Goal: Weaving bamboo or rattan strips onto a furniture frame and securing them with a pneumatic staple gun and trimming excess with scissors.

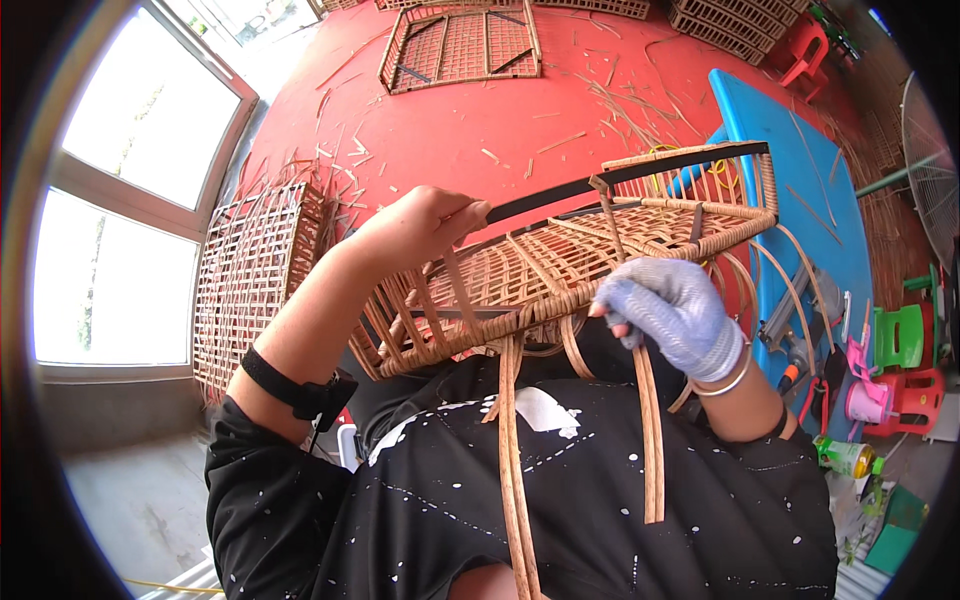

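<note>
A partly woven rattan basket rests tilted across my lap, with a black metal bar along its upper edge. My left hand, bare, is closed on the left end of that bar. My right hand wears a whitish-blue glove with bare fingertips showing; its fingers are curled at the basket's near rim. A flat rattan strip hangs from beneath the gloved fingers, which seem to grip it. Another strip dangles from the rim over my black shirt. Short strip ends stick up past the bar.
A woven panel stands at left by the window. Another framed panel lies on the red floor among rattan scraps. At right are a blue table with tools, small plastic stools and a fan.
</note>
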A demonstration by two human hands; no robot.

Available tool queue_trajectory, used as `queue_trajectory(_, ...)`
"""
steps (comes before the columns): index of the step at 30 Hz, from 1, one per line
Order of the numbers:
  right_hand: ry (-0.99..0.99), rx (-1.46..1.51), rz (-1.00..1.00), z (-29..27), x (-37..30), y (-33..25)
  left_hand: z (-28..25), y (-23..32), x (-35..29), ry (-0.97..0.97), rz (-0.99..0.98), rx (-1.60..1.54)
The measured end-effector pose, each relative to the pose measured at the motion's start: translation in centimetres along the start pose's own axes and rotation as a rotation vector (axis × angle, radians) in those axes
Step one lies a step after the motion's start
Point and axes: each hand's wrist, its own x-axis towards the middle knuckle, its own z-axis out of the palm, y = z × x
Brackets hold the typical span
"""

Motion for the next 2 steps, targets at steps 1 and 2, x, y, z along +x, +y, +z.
queue_trajectory(1,0.004,-0.063,-0.053,-1.3,-0.8,-0.6,-0.1,0.0,0.1,-0.018,-0.002,-0.049)
queue_trajectory(2,0.012,-0.128,-0.074,-3.0,-1.5,-1.6,-0.2,0.1,0.0,-0.040,-0.080,-0.075)
